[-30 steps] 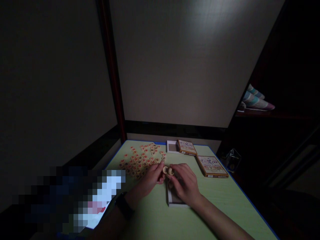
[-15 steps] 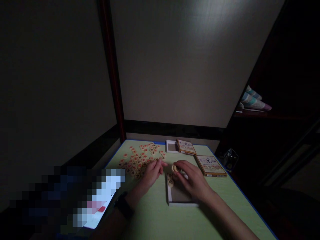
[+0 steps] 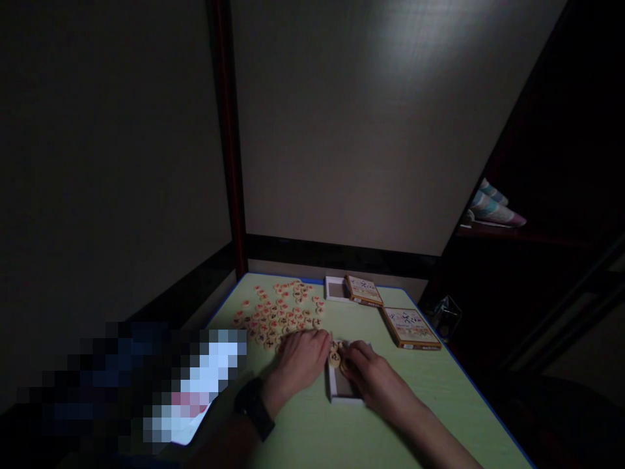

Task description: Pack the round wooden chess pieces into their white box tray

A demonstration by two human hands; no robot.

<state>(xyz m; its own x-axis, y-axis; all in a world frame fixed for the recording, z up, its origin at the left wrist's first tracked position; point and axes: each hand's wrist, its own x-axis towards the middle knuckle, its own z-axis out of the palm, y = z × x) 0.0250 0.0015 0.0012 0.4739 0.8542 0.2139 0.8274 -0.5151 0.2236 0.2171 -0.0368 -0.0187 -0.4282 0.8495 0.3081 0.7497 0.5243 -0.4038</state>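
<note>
Looks like a dim corner of a home, to judge by the small blue-edged green table (image 3: 303, 426) near plain wall panels (image 3: 336, 130), the scattered round game pieces (image 3: 283, 311), and soft-looking striped items (image 3: 493, 208) on a dark reddish shelf (image 3: 547, 237)

Head cam looks fwd & down at table (image 3: 415, 404), fairly near.

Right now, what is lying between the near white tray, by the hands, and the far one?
Only bare green tabletop between the near tray and the far tray, in the head view.
</note>
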